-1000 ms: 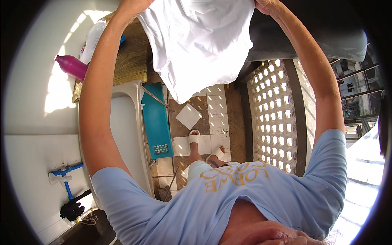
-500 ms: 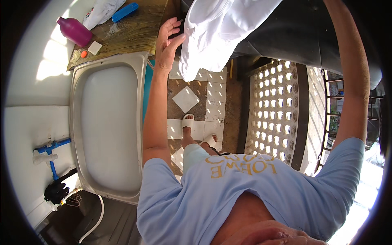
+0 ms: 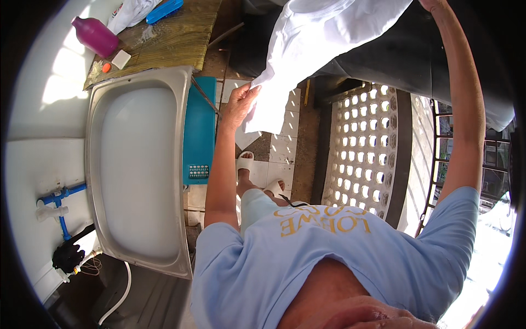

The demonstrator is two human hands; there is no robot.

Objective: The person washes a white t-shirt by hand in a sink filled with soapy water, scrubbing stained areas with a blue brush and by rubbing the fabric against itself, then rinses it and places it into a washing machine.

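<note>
A white shirt [image 3: 318, 38] hangs stretched out at the top of the view, its rounded neckline by the upper edge and its lower part draping over the floor tiles. My left hand [image 3: 240, 105] is closed on the shirt's left edge, thumb and fingers pinching the cloth. At the upper right, my right hand [image 3: 433, 4] is raised near the shirt's far right end. The frame's edge cuts off its fingers, so its grip is hidden.
On my left is a metal sink [image 3: 185, 164] with cloudy white liquid, beside a teal box-like object [image 3: 200, 126]. A wooden counter [image 3: 181, 41] carries a purple bottle [image 3: 96, 37], a blue brush-like object [image 3: 164, 11] and a whitish block [image 3: 121, 59]. A perforated block wall [image 3: 361, 148] stands right.
My left hand, open beside the shirt before, has come down and closed on its edge. The shirt has spread wider and shifted right. My right hand now shows at the top edge.
</note>
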